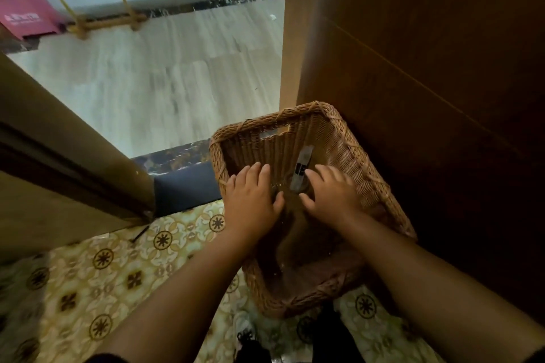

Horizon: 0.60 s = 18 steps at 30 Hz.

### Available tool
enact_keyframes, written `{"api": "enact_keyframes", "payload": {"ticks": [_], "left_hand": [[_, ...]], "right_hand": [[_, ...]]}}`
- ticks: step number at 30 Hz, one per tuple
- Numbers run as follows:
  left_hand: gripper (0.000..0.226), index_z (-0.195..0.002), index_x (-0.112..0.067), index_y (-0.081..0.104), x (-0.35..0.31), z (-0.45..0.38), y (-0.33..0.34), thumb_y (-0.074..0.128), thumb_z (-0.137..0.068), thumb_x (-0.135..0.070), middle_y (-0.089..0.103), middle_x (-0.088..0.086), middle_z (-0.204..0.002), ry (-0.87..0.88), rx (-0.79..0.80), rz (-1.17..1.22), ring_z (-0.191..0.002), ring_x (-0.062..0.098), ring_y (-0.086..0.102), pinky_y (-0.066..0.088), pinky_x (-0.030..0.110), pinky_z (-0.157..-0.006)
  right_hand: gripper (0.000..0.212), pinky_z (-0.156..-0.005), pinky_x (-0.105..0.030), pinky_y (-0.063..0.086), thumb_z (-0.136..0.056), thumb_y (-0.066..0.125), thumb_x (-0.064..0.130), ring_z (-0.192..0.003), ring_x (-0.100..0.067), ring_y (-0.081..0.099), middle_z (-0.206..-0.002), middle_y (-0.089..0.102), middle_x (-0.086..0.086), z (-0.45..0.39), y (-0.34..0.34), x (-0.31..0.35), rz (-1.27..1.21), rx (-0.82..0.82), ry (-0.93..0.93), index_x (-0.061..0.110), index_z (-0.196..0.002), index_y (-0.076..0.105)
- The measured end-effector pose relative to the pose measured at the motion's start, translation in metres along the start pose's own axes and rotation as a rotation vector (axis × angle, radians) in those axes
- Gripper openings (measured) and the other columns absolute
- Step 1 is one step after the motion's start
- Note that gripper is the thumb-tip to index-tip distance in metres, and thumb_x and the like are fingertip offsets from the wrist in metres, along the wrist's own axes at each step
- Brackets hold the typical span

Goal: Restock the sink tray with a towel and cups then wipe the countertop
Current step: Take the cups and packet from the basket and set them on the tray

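A brown wicker basket (348, 138) stands on the patterned floor against a wooden panel. Inside it stands a clear glass cup (290, 186) with a white paper band over its mouth. My left hand (252, 196) lies palm down in the basket just left of the cup, with its fingers spread and the thumb at the cup's side. My right hand (330, 193) lies palm down just right of the cup, and its forefinger touches the paper band. Neither hand is closed around the cup. Something dark, perhaps brown cloth (321, 271), fills the near end of the basket under my forearms.
A dark wooden panel (427, 68) rises right behind the basket. An open door's edge (73, 162) slants across the left. A dark threshold (177, 156) leads to a pale tiled floor (177, 74), with a pink box (23, 6) and a yellow frame (106, 23) at the far side.
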<state>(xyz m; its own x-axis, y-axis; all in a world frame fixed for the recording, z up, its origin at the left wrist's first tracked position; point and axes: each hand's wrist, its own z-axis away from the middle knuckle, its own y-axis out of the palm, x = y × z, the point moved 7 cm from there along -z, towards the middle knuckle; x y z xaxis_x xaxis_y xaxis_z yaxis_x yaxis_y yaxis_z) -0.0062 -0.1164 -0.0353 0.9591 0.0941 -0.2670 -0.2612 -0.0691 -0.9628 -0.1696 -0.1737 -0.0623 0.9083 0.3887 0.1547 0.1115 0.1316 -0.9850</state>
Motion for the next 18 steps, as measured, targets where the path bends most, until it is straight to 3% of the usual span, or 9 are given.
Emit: {"api": "enact_keyframes", "payload": {"ticks": [5,9,11,18], "left_hand": [[0.071,-0.146,-0.013,0.036,-0.006,-0.027,0.059,0.058,-0.088,-0.047,0.044,0.009,-0.149,-0.337,0.011,0.177,-0.138,0.027,0.038,0.033,0.045,-0.112],[0.074,-0.147,-0.012,0.029,0.026,-0.031,0.133,0.062,-0.089,-0.042,0.042,0.013,-0.148,-0.813,0.069,0.382,-0.132,0.032,0.041,0.037,0.048,-0.105],[0.08,-0.15,-0.009,0.024,0.039,-0.028,0.167,0.064,-0.089,-0.04,0.039,0.016,-0.15,-0.966,0.059,0.43,-0.133,0.035,0.041,0.037,0.048,-0.104],[0.105,-0.156,-0.013,0.007,0.06,-0.043,0.254,0.075,-0.081,-0.042,0.018,0.013,-0.162,-1.03,-0.045,0.583,-0.142,0.035,0.031,0.034,0.05,-0.109]], "right_hand": [[0.07,-0.105,-0.044,0.036,-0.086,0.059,0.05,-0.134,-0.029,0.037,-0.146,0.042,-0.01,-0.046,0.052,-0.026,-0.085,0.097,-0.029,0.017,-0.143,0.038],[0.08,-0.109,-0.045,0.033,-0.085,0.066,0.044,-0.139,-0.034,0.029,-0.156,0.024,-0.013,-0.072,0.122,-0.05,-0.303,0.231,0.157,0.016,-0.148,0.024],[0.084,-0.111,-0.046,0.031,-0.084,0.068,0.042,-0.139,-0.037,0.028,-0.156,0.021,-0.016,-0.08,0.153,-0.064,-0.376,0.243,0.254,0.013,-0.148,0.023],[0.107,-0.117,-0.05,0.022,-0.077,0.079,0.031,-0.145,-0.034,0.017,-0.158,0.016,-0.019,-0.108,0.228,-0.076,-0.661,0.187,0.309,0.009,-0.153,0.008]]}}
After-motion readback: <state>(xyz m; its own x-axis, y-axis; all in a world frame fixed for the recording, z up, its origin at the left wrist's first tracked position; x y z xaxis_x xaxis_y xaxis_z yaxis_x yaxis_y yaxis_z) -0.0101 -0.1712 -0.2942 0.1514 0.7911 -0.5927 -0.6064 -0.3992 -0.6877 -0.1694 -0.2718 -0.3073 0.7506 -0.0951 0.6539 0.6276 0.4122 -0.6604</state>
